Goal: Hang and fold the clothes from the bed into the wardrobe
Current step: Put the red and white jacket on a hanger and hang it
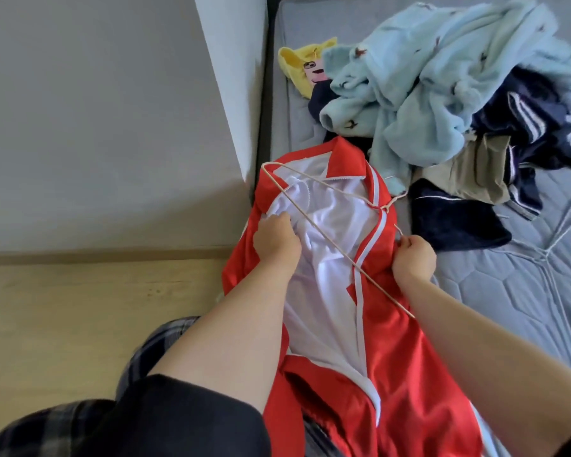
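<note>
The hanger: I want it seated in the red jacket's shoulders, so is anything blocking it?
Nothing separate does. The hanger lies on the open red jacket; the left hand grips the white lining, the right hand its zipper edge.

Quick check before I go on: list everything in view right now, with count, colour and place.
jacket: one, red with white lining, lying open at the bed's near edge
hanger: one, pale wire, across the jacket's lining
fleece garment: one, light blue, top of the pile
yellow garment: one, far left of the pile
dark clothes: several, navy, under and beside the fleece
khaki garment: one, in the pile
mattress: one, grey quilted
floor: light wood
left hand: grips the lining
right hand: pinches the jacket's zipper edge
</note>
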The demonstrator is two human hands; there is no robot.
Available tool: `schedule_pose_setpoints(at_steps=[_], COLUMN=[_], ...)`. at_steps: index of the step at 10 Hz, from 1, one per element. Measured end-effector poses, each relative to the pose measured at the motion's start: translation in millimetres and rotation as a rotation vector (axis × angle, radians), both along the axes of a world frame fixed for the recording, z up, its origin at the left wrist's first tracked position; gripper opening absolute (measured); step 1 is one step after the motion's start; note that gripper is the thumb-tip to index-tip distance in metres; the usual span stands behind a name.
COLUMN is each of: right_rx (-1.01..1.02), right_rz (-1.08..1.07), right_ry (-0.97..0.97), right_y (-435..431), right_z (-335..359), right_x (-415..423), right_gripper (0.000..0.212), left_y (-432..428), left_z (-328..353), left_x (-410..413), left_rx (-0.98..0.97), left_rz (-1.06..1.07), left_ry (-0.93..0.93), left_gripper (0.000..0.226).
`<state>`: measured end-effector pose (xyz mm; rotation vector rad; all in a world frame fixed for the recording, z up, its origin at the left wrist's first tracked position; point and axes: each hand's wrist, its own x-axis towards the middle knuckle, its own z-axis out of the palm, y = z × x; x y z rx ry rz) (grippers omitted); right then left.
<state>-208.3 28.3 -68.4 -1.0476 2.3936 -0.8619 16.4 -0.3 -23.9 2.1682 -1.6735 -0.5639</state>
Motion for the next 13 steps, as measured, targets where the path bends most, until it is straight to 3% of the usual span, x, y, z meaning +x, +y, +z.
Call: schedule_pose_setpoints(at_steps=[1, 2, 4, 6, 7, 8, 9, 10, 11, 13], right_rx=[-0.034, -0.081, -0.301, -0.374, -0.397, -0.430, -0.369, -0.259, -0.195, -0.225], right_rz=[0.000, -0.018, 0.072, 0.174, 0.250, 0.300, 0.315, 0.282, 0.289, 0.331], right_ry=[0.001, 0.021, 0.105, 0.377, 0.469, 0.520, 0.522, 0.311, -0.008, -0.249], right_y=[-0.9, 0.1, 1.2, -12.0, -10.7, -7.9, -9.9, -15.8, -19.3, -13.4], right_z=[-0.9, 6.1, 29.3, 57.9, 62.4, 71.4, 80.6, 86.3, 88.5, 92.4], right_x=[-1.9, 1.9, 12.7, 5.0, 5.7, 13.9, 33.1, 61.2, 75.1, 80.8], right_gripper=[0.033, 0.045, 0.038, 0.026, 0.027, 0.027, 0.026, 0.023, 0.023, 0.029], left_y=[-7.3, -12.6, 0.3, 8.5, 17.3, 16.1, 23.5, 50.3, 70.0, 82.3], left_z=[-2.8, -2.8, 22.8, 38.7, 48.3, 59.8, 72.0, 75.6, 78.7, 77.8], left_x=[9.1, 26.8, 58.1, 69.9, 63.1, 53.1, 22.5, -19.3, -33.6, -11.7], left_rx=[0.095, 0.257, 0.103, -0.230, -0.327, -0.424, -0.451, -0.411, -0.343, -0.055], left_rz=[0.133, 0.496, 0.779, 0.847, 0.776, 0.654, 0.355, 0.054, -0.069, -0.345], left_ry=[0.311, 0.852, 0.868, 0.731, 0.589, 0.596, 0.610, 0.644, 0.763, 0.451], left_gripper=[0.028, 0.036, 0.040, 0.035, 0.034, 0.031, 0.033, 0.022, 0.016, 0.020])
